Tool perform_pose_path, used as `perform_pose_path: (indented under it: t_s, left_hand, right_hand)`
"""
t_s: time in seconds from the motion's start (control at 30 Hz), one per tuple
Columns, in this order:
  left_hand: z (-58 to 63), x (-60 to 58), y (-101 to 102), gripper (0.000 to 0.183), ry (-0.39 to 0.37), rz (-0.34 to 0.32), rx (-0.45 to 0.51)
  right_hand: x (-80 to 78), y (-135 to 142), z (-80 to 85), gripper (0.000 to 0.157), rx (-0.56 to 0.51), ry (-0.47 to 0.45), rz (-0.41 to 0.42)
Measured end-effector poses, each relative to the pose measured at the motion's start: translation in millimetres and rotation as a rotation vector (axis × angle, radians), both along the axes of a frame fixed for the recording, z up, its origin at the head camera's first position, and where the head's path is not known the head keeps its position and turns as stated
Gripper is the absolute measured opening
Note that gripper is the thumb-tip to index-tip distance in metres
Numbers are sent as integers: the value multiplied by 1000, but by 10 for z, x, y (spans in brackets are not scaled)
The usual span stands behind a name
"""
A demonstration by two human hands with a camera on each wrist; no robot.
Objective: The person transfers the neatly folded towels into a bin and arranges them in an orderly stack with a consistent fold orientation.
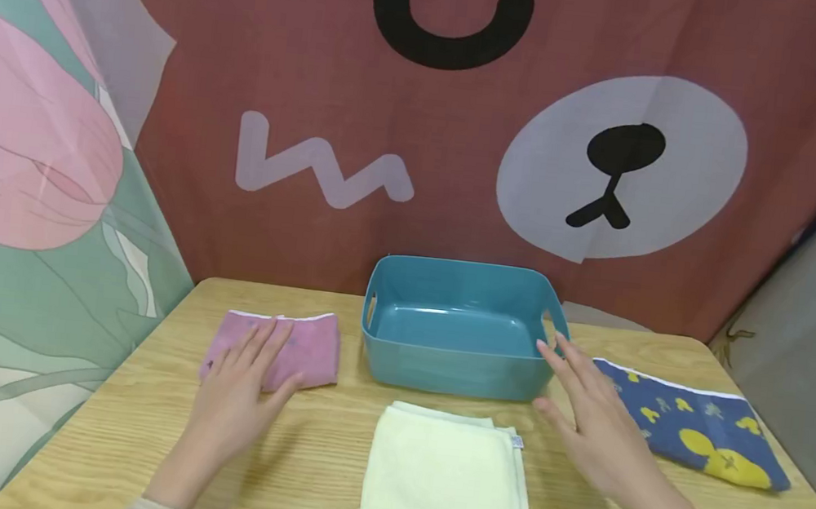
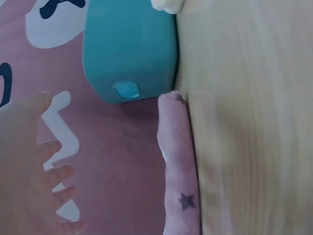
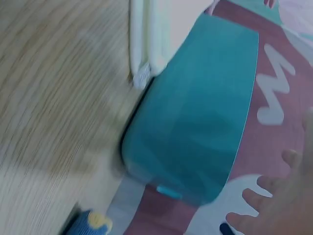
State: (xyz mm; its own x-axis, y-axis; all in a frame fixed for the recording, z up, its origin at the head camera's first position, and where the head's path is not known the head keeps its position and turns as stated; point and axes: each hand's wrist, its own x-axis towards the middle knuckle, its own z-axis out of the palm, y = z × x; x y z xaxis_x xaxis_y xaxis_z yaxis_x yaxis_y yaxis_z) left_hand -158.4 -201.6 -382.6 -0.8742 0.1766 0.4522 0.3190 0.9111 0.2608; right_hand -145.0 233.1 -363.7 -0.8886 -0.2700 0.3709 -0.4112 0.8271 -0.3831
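My left hand (image 1: 235,402) hovers in front of a folded pink towel (image 1: 316,350), its fingers spread and holding nothing. The left wrist view has that towel (image 2: 177,152) lying flat on the table, with a gap between it and the hand (image 2: 24,169). My right hand (image 1: 601,429), fingers extended, is in the air by the right front corner of a teal plastic basket (image 1: 455,374). No contact with the basket (image 3: 195,103) shows in the right wrist view. A folded pale yellow towel (image 1: 445,479) lies between the hands, in front of the basket.
A folded navy towel with yellow figures (image 1: 701,426) lies at the table's right side, partly behind my right hand. Behind the wooden table (image 1: 306,474) hangs a reddish-brown curtain (image 1: 305,253) with a bear print. A floral curtain (image 1: 28,292) borders the left side.
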Motion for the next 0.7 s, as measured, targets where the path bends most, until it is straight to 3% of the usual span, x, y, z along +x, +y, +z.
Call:
perform_pose_path:
  t_s: [0.33, 0.57, 0.7]
  left_hand:
    - [-38, -10, -216, 66, 51, -41, 61]
    - [-57, 4, -396, 65, 27, -23, 72]
    - [-55, 12, -491, 66, -2, 0, 69]
  right_hand:
    - [7, -406, -14, 65, -51, -1, 113]
    - [116, -729, 88, 61, -153, -133, 207]
    - [143, -890, 135, 59, -158, -189, 247]
